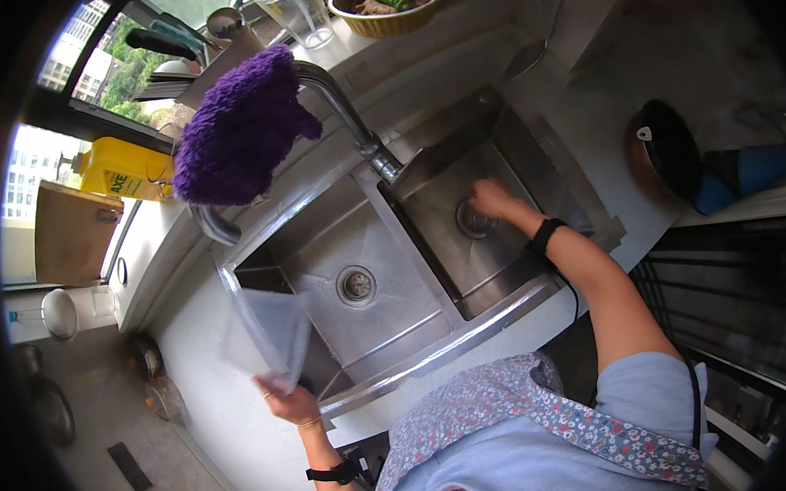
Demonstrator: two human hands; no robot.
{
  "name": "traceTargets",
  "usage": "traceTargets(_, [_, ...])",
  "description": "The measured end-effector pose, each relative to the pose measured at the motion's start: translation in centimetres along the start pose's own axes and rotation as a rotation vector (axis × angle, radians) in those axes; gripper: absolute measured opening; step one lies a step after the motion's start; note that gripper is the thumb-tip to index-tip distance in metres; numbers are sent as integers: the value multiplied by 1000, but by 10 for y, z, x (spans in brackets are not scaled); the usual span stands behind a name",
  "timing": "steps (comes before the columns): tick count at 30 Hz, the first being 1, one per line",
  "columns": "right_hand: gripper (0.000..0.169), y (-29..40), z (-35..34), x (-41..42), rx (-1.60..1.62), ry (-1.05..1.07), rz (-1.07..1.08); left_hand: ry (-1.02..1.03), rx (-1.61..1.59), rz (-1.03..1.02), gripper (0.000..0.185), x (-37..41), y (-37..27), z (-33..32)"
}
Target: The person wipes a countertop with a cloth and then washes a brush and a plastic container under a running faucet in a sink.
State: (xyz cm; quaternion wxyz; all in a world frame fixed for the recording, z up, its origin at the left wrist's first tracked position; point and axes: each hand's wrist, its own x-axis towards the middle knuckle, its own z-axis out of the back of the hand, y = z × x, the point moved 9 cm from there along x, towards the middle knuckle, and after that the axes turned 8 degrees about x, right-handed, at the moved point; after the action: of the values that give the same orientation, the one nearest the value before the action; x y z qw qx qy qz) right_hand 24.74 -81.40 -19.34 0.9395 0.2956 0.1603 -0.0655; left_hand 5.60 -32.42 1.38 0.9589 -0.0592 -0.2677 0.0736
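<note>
My left hand [287, 401] holds a clear plastic container [272, 336] by its lower end, over the left rim of the double steel sink; the container is blurred. Over the right basin [495, 168], my right hand [491, 198] reaches down at the drain strainer [476, 218], with its fingers bent inward. Whether those fingers grip anything is hidden. Another drain [356, 286] lies in the left basin [396, 311]. Between the basins rises a curved metal faucet [362, 131], with a fluffy purple cloth [237, 134] draped over its spout.
On the window ledge are a yellow detergent bottle [126, 168], a wooden cutting board [70, 233], a knife holder [218, 72], a clear plastic cup [301, 19] and a gold bowl [390, 22] of ginger and a green pepper. A dark pan [662, 148] stands at the right.
</note>
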Motion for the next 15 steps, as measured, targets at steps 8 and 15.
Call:
traceTargets(8, [22, 75, 71, -116, 157, -60, 188, 408, 182, -130, 68, -46, -47, -11])
traceTargets(15, [21, 86, 91, -181, 285, -142, 181, 347, 193, -93, 72, -48, -42, 9])
